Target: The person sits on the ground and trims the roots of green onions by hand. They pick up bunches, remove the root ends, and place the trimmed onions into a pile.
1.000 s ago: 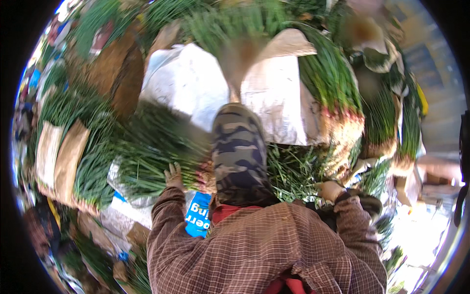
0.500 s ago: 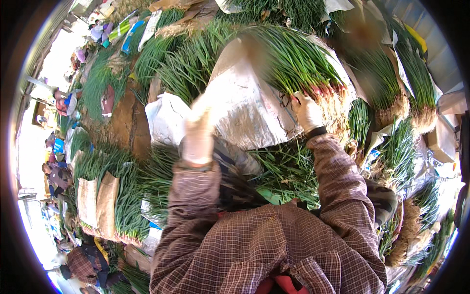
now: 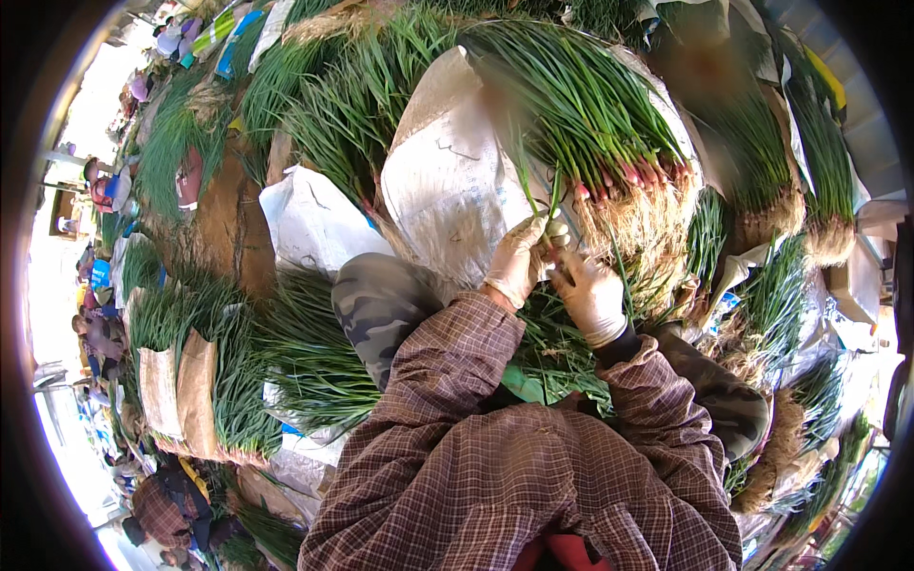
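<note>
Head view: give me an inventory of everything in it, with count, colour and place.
Held onion: at least one, green, in the left hand
Big onion pile: one, green with pink bulbs and pale roots, beyond the hands
Large sack: one, whitish, left of that pile
Small sack: one, white, farther left
Loose greens: uncountable, green, between the knees
Other onion piles: several, green, left, right and top
Wrapping strips: two, brown and whitish, across a left pile
Other people: several, mixed clothing, left edge, too small to count
Trousers: one pair, camouflage, both sides
Jacket: one, brown checked, bottom
Left hand, right hand: two, pale-gloved, centre
</note>
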`<state>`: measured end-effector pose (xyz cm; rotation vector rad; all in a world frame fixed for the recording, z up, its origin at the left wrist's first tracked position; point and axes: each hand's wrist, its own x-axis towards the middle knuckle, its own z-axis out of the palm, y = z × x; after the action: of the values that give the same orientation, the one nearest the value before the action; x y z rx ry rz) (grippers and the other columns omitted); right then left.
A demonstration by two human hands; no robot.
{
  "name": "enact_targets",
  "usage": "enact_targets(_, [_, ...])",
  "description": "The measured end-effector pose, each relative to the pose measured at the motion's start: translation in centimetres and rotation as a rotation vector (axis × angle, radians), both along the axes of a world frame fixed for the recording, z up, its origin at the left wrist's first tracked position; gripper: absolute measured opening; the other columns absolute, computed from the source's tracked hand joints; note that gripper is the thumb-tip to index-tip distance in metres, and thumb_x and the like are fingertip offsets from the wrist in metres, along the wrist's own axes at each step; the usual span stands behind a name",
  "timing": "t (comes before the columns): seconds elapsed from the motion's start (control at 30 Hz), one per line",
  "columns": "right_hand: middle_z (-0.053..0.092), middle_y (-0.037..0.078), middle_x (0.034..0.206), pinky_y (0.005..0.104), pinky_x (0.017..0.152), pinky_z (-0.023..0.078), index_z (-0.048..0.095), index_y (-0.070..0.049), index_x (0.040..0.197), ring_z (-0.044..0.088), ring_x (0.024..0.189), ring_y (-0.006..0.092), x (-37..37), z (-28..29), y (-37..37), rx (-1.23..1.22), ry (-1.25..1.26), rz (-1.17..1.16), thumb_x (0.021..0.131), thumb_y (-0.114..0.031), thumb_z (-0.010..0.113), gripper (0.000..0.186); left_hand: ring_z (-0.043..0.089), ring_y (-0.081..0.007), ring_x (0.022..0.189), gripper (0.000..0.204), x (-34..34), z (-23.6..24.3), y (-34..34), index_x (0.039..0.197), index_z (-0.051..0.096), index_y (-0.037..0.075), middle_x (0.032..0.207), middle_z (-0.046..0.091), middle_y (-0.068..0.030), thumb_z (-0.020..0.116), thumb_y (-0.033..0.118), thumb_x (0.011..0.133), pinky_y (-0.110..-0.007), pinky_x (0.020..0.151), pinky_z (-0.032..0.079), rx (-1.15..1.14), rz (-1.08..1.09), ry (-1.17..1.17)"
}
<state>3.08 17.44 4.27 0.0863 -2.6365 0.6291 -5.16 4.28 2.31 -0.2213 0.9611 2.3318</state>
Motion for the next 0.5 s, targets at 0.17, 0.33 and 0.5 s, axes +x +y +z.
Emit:
enact_targets(0.17, [0.070, 0.006, 0.079, 0.0271, 0.065, 0.049, 0.069, -0.001, 0.099, 0.062, 0.069, 0.0118, -3.0, -2.4, 4.1, -1.198, -0.485, 0.096, 0.088, -0.054, 0.061, 0.054, 0.066, -0.0171, 0.074, 0.021, 1.1, -0.5, 0.5, 0.112, 0.060, 0.002, 0.087, 0.068, -0.0075, 0.058, 0.013, 0.095, -0.031, 0.066, 0.057, -0.094, 0.058, -0.043])
enact_targets(0.33, [0.070, 0.012, 0.084, 0.0297, 0.068, 0.051, 0.062, 0.005, 0.113, 0.063, 0.072, 0.0175, -7.1, -1.6, 0.5, -0.885, -0.506, -0.073, 0.088, -0.025, 0.069, 0.040, 0.064, -0.0140, 0.067, 0.026, 3.5, 0.1, 1.7, 0.118, 0.055, 0.002, 0.083, 0.067, -0.0069, 0.059, 0.009, 0.093, -0.026, 0.058, 0.053, -0.262, 0.054, 0.113])
enact_targets(0.5, [0.066, 0.004, 0.076, 0.0219, 0.051, 0.046, 0.063, -0.005, 0.093, 0.059, 0.062, 0.0098, -5.5, -2.0, -0.3, -1.765, -0.472, -0.117, 0.094, -0.018, 0.060, 0.014, 0.054, -0.0079, 0.056, 0.019, 3.0, -1.0, 1.0, 0.113, 0.058, 0.005, 0.074, 0.063, -0.0023, 0.053, 0.012, 0.096, -0.023, 0.051, 0.047, -0.194, 0.158, -0.025])
